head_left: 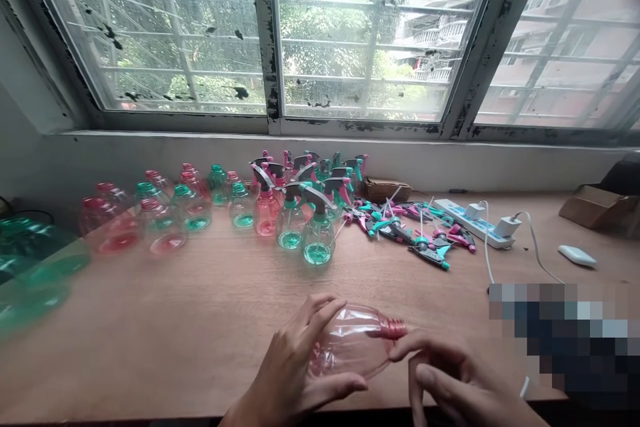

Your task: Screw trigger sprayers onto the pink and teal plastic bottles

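A clear pink spray bottle (pixel 357 340) without a spray head lies on its side near the table's front edge, its threaded neck pointing right. My left hand (pixel 305 360) grips its base end, fingers over the top and thumb along the near side. At the neck end, my right hand (pixel 445 373) has its index fingertip at the bottle's shoulder. Its thumb and other fingers are loosely bent and apart, with nothing held between them. Farther back stand several bottles fitted with spray heads, among them a green one (pixel 319 243). Loose pink and green spray heads (pixel 400 223) lie piled to their right.
Several open pink and green bottles (pixel 163 230) stand at the back left, with green ones (pixel 30 303) at the left edge. A white power strip (pixel 473 221) with cables, a white mouse-like object (pixel 577 255) and a cardboard box (pixel 595 207) are on the right. Windows line the back.
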Available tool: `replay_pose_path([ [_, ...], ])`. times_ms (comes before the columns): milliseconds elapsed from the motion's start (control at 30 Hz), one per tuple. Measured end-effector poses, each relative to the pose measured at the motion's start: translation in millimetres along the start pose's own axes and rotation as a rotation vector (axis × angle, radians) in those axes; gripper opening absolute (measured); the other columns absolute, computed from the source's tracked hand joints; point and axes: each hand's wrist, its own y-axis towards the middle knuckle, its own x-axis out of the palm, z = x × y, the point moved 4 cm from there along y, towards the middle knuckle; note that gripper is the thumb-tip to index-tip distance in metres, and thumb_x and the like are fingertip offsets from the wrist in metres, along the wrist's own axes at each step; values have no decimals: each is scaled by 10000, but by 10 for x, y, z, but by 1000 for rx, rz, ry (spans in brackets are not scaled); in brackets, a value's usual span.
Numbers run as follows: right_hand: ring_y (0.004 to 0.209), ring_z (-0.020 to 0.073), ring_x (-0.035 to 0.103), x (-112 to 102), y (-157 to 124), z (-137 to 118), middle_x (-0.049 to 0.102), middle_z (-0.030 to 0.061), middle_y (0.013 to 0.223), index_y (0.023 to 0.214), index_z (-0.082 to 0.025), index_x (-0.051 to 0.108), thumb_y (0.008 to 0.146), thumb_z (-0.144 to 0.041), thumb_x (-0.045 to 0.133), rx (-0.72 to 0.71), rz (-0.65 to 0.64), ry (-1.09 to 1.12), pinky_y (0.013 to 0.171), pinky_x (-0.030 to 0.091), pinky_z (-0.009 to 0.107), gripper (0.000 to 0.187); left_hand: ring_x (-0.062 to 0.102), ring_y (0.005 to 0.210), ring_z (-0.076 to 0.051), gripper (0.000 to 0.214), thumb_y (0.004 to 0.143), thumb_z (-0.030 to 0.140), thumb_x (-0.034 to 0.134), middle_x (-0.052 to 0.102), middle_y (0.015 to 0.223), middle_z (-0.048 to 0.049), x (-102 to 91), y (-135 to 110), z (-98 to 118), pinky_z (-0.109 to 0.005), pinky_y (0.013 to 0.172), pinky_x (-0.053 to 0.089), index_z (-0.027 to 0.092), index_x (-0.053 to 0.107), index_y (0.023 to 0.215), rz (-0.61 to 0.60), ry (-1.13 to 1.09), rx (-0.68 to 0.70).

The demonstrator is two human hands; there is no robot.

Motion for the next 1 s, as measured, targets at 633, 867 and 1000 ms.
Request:
replay_pose_path([
  [633, 1057, 266, 692, -2575, 946, -506, 682, 87, 1267, 1218, -188, 647, 984, -308, 640, 200, 468, -1444, 895, 587, 483, 263, 724, 1031, -233, 490, 1082, 465, 220, 754, 1147, -59, -28, -56, -181, -335, 885, 590, 265, 594, 1327, 157, -345, -320],
  [867, 1043, 267, 696, -2879, 1137, -301, 672, 92, 1280, 1254, -189, 626, 981, -301, 647, 399, 531, -1474, 869, 600, 477, 296, 649, 1042, -249, 386, 1026, 409, 382, 672, 1105, -64, -43, -20, -189, -329, 928, 503, 227, 677, 1196, 152, -451, -350],
  [1000, 1049, 269, 695, -2907, 1165, -273, 669, 93, 1286, 1260, -189, 622, 980, -298, 649, 422, 604, -1430, 872, 600, 479, 302, 623, 1001, -258, 369, 1007, 394, 392, 634, 1065, -64, -60, -23, -144, -329, 905, 465, 217, 690, 1134, 141, -466, -314],
])
